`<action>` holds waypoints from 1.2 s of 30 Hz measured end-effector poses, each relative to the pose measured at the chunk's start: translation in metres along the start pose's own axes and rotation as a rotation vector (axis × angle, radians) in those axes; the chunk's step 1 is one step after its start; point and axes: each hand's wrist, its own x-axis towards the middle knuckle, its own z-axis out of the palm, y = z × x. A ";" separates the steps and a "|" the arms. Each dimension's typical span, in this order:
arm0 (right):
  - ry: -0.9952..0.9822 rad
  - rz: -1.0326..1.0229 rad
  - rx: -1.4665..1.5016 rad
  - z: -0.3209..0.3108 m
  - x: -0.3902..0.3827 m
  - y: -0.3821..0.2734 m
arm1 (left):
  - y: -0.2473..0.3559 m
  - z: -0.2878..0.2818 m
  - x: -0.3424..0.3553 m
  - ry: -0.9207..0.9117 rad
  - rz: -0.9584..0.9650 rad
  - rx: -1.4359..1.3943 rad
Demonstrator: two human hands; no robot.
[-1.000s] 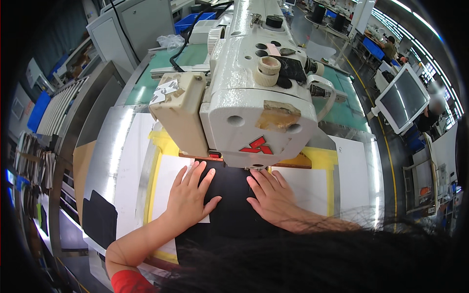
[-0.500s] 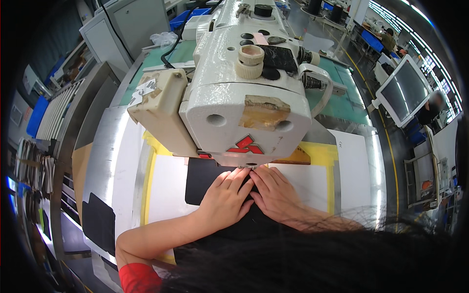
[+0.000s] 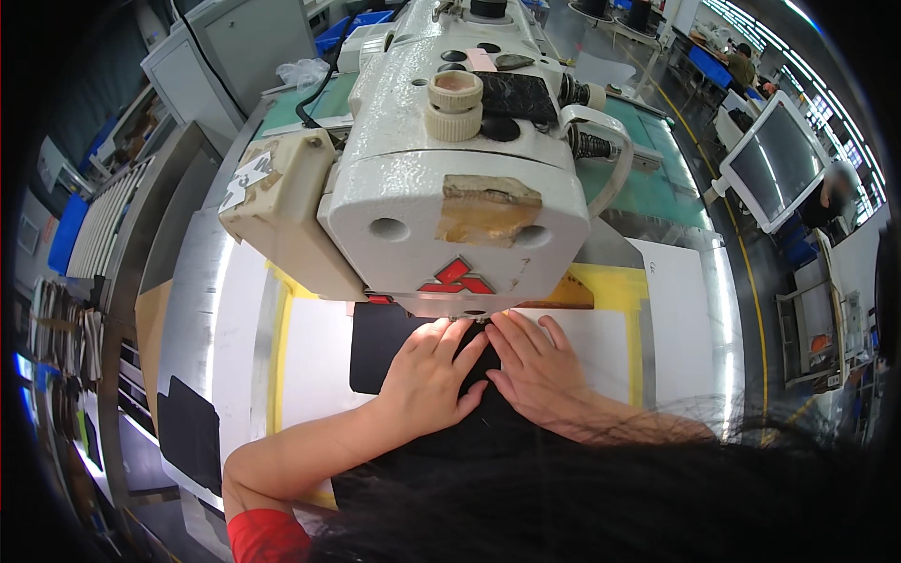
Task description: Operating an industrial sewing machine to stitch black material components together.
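A large white industrial sewing machine head [image 3: 460,225] with a red emblem overhangs black fabric [image 3: 375,361] on a white, yellow-edged work surface [image 3: 310,338]. My left hand [image 3: 427,375] lies palm down on the black piece, fingertips beneath the machine's front edge, fingers extended. Close beside it, my right hand [image 3: 535,371] rests palm down with fingers extended, its fingertips also at the machine. Whatever lies right under the fingertips is hidden, and dark hair covers the lower middle of the view.
Dark cut pieces [image 3: 188,432] lie at the table's left. A screen [image 3: 774,159] stands at the right, a shelving rack [image 3: 75,366] at the left, and a blue bin [image 3: 347,28] behind. A blurred person [image 3: 826,206] and another worker [image 3: 737,66] are at the far right.
My left hand has moved rightward to sit next to my right hand, uncovering the black piece's left edge. My right hand has shifted slightly. The machine sits further left in the picture.
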 end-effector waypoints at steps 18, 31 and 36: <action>-0.014 0.014 0.049 0.001 -0.004 0.001 | 0.000 0.002 0.001 0.010 -0.012 0.020; -0.007 -0.008 0.035 0.003 -0.004 0.003 | -0.001 0.000 0.002 -0.009 -0.015 0.038; -0.018 0.002 0.048 0.005 -0.006 0.004 | 0.000 0.000 0.002 -0.010 -0.021 0.033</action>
